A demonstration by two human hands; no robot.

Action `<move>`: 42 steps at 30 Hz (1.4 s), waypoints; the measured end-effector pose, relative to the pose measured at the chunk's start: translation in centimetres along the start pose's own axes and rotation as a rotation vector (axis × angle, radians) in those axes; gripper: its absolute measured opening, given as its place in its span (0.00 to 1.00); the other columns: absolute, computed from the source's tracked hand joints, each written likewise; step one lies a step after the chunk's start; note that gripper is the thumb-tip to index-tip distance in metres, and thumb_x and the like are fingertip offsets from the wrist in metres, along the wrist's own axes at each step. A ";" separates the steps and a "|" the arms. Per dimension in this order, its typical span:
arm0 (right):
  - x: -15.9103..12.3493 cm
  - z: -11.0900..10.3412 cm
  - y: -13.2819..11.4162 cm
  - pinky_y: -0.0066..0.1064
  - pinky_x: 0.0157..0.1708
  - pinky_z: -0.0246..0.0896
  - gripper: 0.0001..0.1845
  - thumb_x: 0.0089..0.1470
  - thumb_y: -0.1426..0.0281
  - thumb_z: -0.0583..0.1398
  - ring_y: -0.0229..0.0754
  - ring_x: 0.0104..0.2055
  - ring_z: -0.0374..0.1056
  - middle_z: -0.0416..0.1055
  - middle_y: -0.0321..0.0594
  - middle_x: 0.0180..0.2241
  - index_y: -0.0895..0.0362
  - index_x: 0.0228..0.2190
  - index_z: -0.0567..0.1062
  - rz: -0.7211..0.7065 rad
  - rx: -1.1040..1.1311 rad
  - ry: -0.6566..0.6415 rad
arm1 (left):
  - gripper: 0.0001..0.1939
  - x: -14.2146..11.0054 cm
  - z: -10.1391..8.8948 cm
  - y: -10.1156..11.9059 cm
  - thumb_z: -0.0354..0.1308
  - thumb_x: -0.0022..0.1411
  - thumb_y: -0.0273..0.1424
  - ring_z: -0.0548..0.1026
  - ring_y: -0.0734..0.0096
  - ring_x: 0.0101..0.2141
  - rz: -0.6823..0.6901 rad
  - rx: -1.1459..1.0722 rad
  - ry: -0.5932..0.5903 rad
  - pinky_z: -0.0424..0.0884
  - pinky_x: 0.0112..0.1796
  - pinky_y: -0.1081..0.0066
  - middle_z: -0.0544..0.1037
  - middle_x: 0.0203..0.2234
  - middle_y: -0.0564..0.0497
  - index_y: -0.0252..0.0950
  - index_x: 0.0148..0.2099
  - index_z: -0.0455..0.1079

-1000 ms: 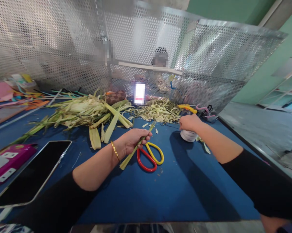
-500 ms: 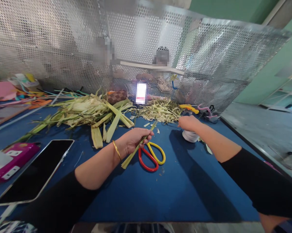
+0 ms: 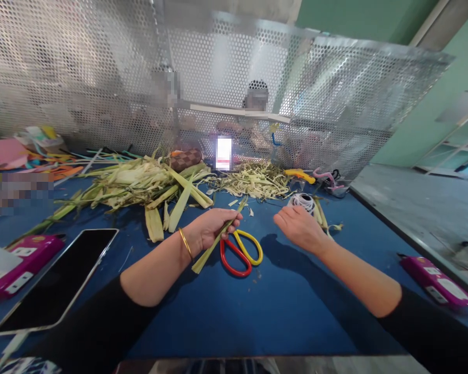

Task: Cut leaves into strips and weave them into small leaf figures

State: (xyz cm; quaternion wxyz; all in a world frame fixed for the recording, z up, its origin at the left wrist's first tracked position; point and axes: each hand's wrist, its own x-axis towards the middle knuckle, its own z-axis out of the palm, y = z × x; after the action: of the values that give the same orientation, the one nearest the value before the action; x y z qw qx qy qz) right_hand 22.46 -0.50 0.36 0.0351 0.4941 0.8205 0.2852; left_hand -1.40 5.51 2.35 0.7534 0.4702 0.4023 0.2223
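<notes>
My left hand [image 3: 218, 228], with a gold bangle at its wrist, grips a narrow green strip of husk [image 3: 207, 255] that sticks out at both ends. Below those fingers lie scissors [image 3: 236, 267] with one red and one yellow handle; their blades are hidden. My right hand [image 3: 299, 226] hovers over the blue table with its fingers pinched together; whatever they hold is hidden. Just behind it sits a coil of pale cord [image 3: 302, 200], partly covered by the hand. A few husk pieces [image 3: 320, 215] lie beside the coil.
A large husk pile [image 3: 128, 182] and a heap of thin shreds [image 3: 257, 179] lie along the perforated metal screen [image 3: 335, 93]. A phone [image 3: 58, 280] and a magenta pack [image 3: 27, 259] are at left, another magenta pack [image 3: 436, 280] at right. People sit behind the screen.
My right hand has come back from the cord coil toward me and lower, leaving more of the coil showing. My left hand keeps its hold on the husk strip.
</notes>
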 end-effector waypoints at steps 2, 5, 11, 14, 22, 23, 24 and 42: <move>-0.9 0.0 -1.8 0.35 0.31 0.43 0.15 0.62 0.76 0.48 0.44 0.30 0.59 0.69 0.43 0.26 0.59 0.29 0.71 0.017 -0.009 0.096 | 0.08 0.0 0.1 -0.1 0.52 0.60 0.26 0.60 0.84 0.16 0.016 0.014 0.025 0.47 0.13 0.81 0.67 0.20 0.54 0.31 0.28 0.66; -1.6 -0.2 -4.3 0.34 0.31 0.45 0.13 0.63 0.75 0.50 0.42 0.29 0.58 0.68 0.41 0.24 0.59 0.29 0.71 0.045 0.046 0.359 | 0.08 0.0 0.4 -0.3 0.52 0.60 0.25 0.61 0.84 0.16 0.036 0.051 0.032 0.48 0.13 0.81 0.72 0.24 0.51 0.30 0.29 0.67; -0.5 -3.0 -8.3 0.32 0.33 0.52 0.15 0.63 0.76 0.48 0.41 0.30 0.58 0.68 0.40 0.26 0.59 0.28 0.70 -0.102 0.322 0.449 | 0.07 -0.3 1.3 -1.0 0.54 0.58 0.25 0.63 0.84 0.17 -0.024 0.048 -0.044 0.50 0.13 0.83 0.78 0.31 0.45 0.31 0.27 0.66; 0.4 -4.2 -9.8 0.32 0.39 0.55 0.16 0.63 0.76 0.47 0.41 0.31 0.60 0.68 0.39 0.26 0.59 0.28 0.70 -0.207 0.371 0.476 | 0.09 -0.3 1.4 -1.3 0.55 0.58 0.27 0.61 0.86 0.16 -0.091 0.033 -0.119 0.49 0.13 0.83 0.78 0.32 0.44 0.31 0.26 0.65; 0.2 -3.9 -10.3 0.31 0.38 0.58 0.12 0.63 0.70 0.51 0.39 0.32 0.64 0.71 0.38 0.27 0.57 0.29 0.71 -0.287 0.473 0.358 | 0.10 -0.2 0.7 -0.7 0.52 0.62 0.27 0.62 0.84 0.17 -0.166 -0.134 -0.190 0.57 0.16 0.83 0.71 0.22 0.52 0.31 0.28 0.66; 0.0 -3.8 -9.5 0.30 0.35 0.58 0.12 0.63 0.69 0.51 0.39 0.32 0.65 0.71 0.38 0.29 0.57 0.30 0.70 -0.245 0.518 0.361 | 0.09 -0.2 0.6 -0.6 0.52 0.62 0.26 0.63 0.83 0.17 -0.139 -0.132 -0.149 0.58 0.16 0.83 0.69 0.20 0.54 0.31 0.28 0.66; -0.1 -3.7 -8.4 0.30 0.35 0.58 0.11 0.63 0.68 0.51 0.38 0.34 0.66 0.72 0.39 0.32 0.56 0.31 0.70 -0.171 0.544 0.390 | 0.09 -0.2 0.4 -0.4 0.52 0.62 0.26 0.63 0.83 0.17 -0.116 -0.130 -0.113 0.58 0.16 0.83 0.67 0.19 0.55 0.32 0.29 0.65; 0.2 0.1 6.9 0.33 0.30 0.58 0.20 0.47 0.70 0.59 0.45 0.29 0.69 0.73 0.43 0.30 0.58 0.44 0.72 0.764 0.379 -0.313 | 0.09 -0.1 -3.6 2.6 0.51 0.63 0.23 0.62 0.85 0.15 -0.019 -0.085 0.128 0.53 0.12 0.84 0.64 0.18 0.56 0.32 0.28 0.63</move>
State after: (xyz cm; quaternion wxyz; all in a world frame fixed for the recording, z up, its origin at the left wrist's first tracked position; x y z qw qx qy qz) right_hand 27.81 2.11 3.78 -0.0402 0.7964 0.6018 0.0445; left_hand -4.23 8.57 3.88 0.7474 0.4189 0.4443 0.2617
